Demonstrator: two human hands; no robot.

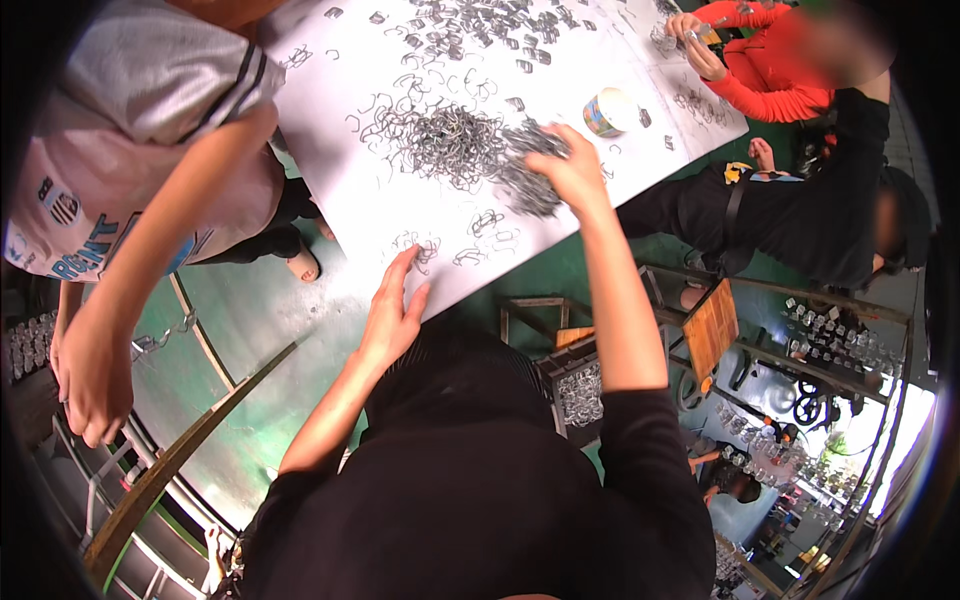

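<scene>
My right hand (pixel 578 178) is over a motion-blurred cluster of grey metal pieces (pixel 530 180) on the white tabletop (pixel 370 195). Its thumb and forefinger are apart; the other fingers are partly hidden. Beside the cluster lies a dense heap of bent wire pieces (pixel 455 138), curved like small hooks or open rings. At the table's near edge my left hand (pixel 388 318) has its fingers stretched out, the tips touching a few loose wire pieces (pixel 425 250). Another small group of wire pieces (pixel 487 225) lies between my hands.
A paper cup (pixel 606 112) stands right of my right hand. Dark clip-like pieces (pixel 480 28) spread across the far table. A person in grey (pixel 160 130) stands left; one in red (pixel 765 65) handles small pieces far right. A wooden stool (pixel 710 325) and filled crate (pixel 578 395) are below.
</scene>
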